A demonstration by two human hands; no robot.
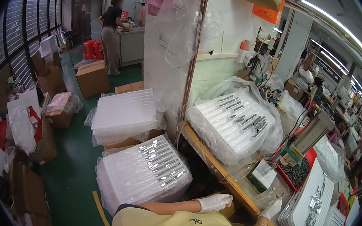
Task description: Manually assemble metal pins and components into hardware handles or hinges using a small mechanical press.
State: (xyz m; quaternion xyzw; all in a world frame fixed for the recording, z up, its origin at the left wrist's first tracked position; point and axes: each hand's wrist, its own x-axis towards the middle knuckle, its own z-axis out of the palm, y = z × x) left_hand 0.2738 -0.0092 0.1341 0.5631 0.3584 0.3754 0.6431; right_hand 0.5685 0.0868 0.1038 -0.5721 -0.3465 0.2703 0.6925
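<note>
My left hand (216, 202), in a white glove with bare fingertips, is held in front of my body near the wooden table edge. Its fingers are curled closed; what they hold, if anything, is hidden. My right hand (272, 209), gloved the same way, is over the table with its fingers drawn together; I cannot make out anything in them. Beyond it stands a small white and dark green block-like fixture (263, 175). A red bin (288, 180) of small dark parts is beside that. To the right, shiny metal tubes (315, 204) lie loosely on white ribbed trays (301, 208).
A plastic-wrapped tray stack (217, 131) with metal tubes sits at the table's back. Left of the wooden edge (211, 158) are two more wrapped stacks, one bearing tubes (162, 165). A metal machine arm (313, 133) overhangs the red bin. Cartons (93, 79) and another person (112, 36) are farther off.
</note>
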